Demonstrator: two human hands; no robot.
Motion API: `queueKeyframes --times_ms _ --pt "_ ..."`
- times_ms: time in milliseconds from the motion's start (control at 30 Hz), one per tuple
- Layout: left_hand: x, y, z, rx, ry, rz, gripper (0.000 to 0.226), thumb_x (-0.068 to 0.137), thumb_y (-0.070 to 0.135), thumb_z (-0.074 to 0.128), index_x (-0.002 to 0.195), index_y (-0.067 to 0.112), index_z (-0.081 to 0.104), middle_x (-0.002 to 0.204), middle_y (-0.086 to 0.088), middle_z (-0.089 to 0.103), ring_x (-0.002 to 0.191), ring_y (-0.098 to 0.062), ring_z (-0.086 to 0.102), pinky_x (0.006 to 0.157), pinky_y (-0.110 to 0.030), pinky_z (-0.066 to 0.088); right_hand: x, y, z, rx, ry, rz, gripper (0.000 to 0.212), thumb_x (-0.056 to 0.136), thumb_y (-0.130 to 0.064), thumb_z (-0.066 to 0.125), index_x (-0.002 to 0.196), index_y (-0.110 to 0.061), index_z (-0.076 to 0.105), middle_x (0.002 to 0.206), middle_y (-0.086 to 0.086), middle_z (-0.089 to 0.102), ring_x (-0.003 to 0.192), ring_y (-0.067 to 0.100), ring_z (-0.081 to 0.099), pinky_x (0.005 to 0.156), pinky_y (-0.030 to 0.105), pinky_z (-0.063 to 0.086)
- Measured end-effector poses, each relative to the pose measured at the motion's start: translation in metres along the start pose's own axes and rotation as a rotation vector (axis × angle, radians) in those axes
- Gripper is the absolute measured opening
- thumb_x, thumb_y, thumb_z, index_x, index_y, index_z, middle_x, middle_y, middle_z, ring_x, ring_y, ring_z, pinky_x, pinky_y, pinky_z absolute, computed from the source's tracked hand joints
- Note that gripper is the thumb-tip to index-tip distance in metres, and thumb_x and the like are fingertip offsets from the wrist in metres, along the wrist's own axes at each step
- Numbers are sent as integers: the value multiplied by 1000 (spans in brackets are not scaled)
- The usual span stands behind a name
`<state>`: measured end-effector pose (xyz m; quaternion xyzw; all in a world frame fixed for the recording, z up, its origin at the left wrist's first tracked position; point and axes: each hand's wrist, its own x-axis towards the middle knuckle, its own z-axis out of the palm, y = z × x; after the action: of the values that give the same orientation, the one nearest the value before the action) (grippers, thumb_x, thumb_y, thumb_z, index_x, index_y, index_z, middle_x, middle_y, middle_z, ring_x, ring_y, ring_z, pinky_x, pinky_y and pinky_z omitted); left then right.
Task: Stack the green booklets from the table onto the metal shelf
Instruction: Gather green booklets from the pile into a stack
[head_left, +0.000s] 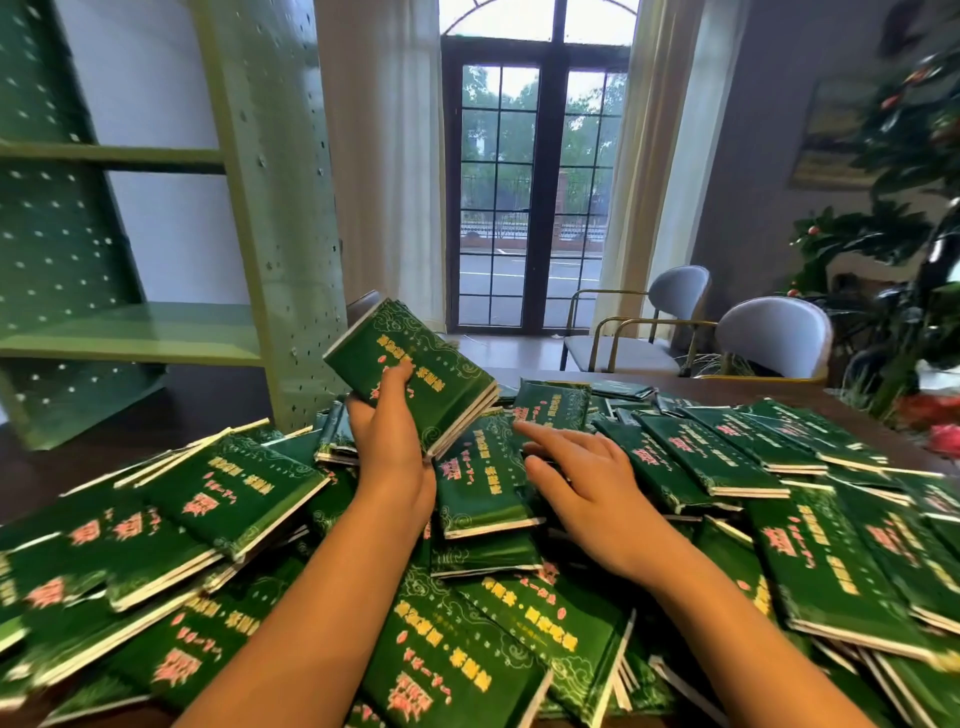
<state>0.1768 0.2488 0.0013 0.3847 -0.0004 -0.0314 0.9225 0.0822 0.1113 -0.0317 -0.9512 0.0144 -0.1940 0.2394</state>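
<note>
A loose heap of green booklets (519, 634) with yellow and pink lettering covers the table. My left hand (387, 431) grips a small stack of booklets (415, 364) lifted above the heap, thumb on the top cover. My right hand (576, 473) lies over the heap to the right, fingers spread and fairly straight, fingertips touching a booklet (480, 473) in the middle. The green metal shelf (135, 332) stands at the left behind the table, and the shelf boards I can see are bare.
The dark table (727, 387) shows bare wood at its far right. Two grey chairs (769, 338) stand behind it. A glass door (535, 208) with curtains is straight ahead. A leafy plant (904, 234) with red fruit stands at the right.
</note>
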Motion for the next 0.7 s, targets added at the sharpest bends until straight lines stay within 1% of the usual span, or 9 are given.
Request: queueKeyframes --times_ms 100,167,233,300,400,500,600,633,700 --pt "1 -3 -1 -16 11 -44 19 90 22 62 106 20 51 100 -8 67 74 -19 67 62 -33 57 -1 -5 -2 44 -76 -21 43 98 -47 33 141 -45 31 141 -12 44 139 4 22 117 33 -4" --pt "-1 -4 0 -17 4 -57 30 90 23 61 118 17 52 101 -8 68 71 -19 68 54 -29 56 -2 -9 -2 80 -87 -48 41 98 -39 41 138 -45 35 141 -14 44 138 3 23 117 34 -5" --pt "-3 -5 2 -11 -12 -69 39 90 23 61 127 15 51 101 -8 69 70 -18 69 51 -29 56 -3 -11 -2 88 -71 -70 40 96 -39 48 135 -41 43 137 -16 48 133 2 30 118 35 2" --pt "-4 -5 2 -5 -17 -73 42 90 23 61 130 15 50 100 -7 69 72 -19 69 52 -31 58 -3 -12 -4 148 -22 -60 39 93 -36 54 131 -37 50 129 -15 54 123 3 41 114 38 22" --pt "-3 -5 2 50 -29 -65 40 91 24 61 128 17 49 108 -8 68 83 -21 68 58 -32 58 -3 -10 -12 431 136 23 34 91 -18 58 123 -32 58 118 -13 60 108 7 58 90 31 53" --pt "-5 -5 2 117 -65 -58 30 91 22 62 119 17 53 104 -7 69 85 -21 68 66 -34 58 -1 -6 -21 665 359 92 40 90 1 54 119 -26 60 115 -4 63 95 6 65 72 20 56" --pt "-7 -7 3 197 -103 -47 28 91 20 63 117 17 56 110 -9 69 94 -25 68 77 -38 56 1 -7 -29 816 513 107 41 91 7 49 120 -20 59 106 -9 65 78 -2 66 63 11 50" --pt "-7 -8 3 221 -119 -53 28 91 19 63 118 17 56 110 -9 69 95 -25 68 79 -38 56 0 -7 -30 855 542 109 41 91 6 49 121 -20 59 106 -10 65 79 -2 66 64 12 51" --pt "-8 -9 2 270 -159 -80 27 90 19 63 116 18 56 107 -9 70 91 -24 68 77 -36 56 1 -5 -31 906 557 112 44 92 4 49 125 -24 57 116 -9 64 96 6 66 78 22 55"
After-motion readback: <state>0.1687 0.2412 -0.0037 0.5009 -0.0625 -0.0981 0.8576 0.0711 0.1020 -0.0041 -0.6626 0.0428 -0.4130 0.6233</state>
